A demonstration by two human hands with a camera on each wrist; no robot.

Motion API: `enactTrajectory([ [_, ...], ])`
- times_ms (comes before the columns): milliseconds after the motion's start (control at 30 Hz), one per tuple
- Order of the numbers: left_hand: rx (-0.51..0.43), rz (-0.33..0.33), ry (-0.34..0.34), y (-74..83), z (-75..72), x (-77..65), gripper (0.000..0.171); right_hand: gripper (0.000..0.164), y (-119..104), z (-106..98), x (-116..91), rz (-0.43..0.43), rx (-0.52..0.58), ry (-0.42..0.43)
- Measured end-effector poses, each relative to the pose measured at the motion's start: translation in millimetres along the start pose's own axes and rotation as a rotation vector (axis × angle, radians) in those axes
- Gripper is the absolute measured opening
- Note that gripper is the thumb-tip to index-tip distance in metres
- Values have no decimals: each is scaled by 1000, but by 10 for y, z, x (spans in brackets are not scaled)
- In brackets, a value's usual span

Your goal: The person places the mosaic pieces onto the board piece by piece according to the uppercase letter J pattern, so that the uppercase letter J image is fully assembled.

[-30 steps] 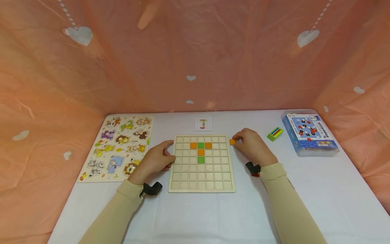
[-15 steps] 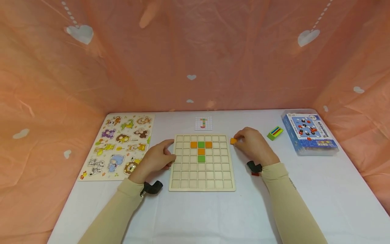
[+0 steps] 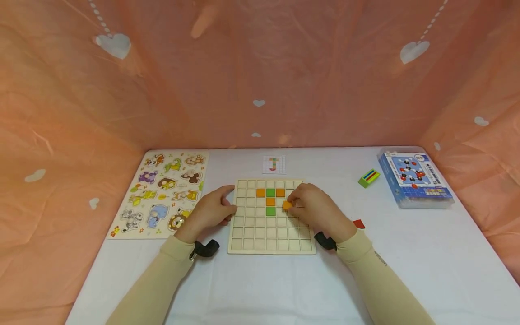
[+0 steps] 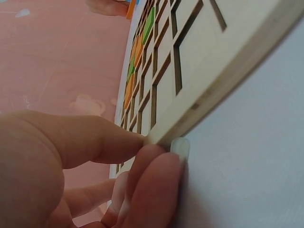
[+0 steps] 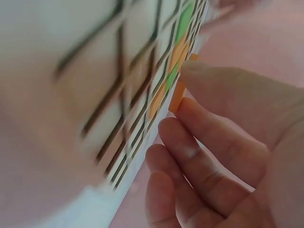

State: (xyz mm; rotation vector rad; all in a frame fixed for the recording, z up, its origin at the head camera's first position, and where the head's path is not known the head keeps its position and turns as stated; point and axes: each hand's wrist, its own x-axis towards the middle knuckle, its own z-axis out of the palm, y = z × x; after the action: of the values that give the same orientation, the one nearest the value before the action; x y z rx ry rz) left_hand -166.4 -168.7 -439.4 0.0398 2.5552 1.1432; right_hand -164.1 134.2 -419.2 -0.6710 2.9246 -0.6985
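Observation:
My right hand pinches an orange square tile between thumb and index finger. In the head view the tile overlaps the right part of a wooden grid board; the right wrist view shows the tile tilted, its other fingers loosely bent. My left hand holds the board's left edge, index finger reaching to the upper corner. In the left wrist view the thumb is at the rim and bent fingers lie against the side. Orange tiles and green tiles form a T in the grid.
Behind the board lies a small pattern card showing a J shape. An animal puzzle board is at the left. On the right are a green block with coloured stripes, a boxed molecule set and a red piece beside the right wrist.
My right hand has carried the orange tile left from beside the board to over its right columns. The red piece by the wrist shows more now. My left hand stays at the board's edge.

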Motion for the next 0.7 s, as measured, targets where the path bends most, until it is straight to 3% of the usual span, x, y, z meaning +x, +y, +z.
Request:
enactTrajectory([
  [300,29,9,1,7,-12,-5,69,12,-266,168,-76,-147,-55,1],
  [700,36,24,1,20,-19,-13,69,10,-363,275,-77,-197,-93,24],
])
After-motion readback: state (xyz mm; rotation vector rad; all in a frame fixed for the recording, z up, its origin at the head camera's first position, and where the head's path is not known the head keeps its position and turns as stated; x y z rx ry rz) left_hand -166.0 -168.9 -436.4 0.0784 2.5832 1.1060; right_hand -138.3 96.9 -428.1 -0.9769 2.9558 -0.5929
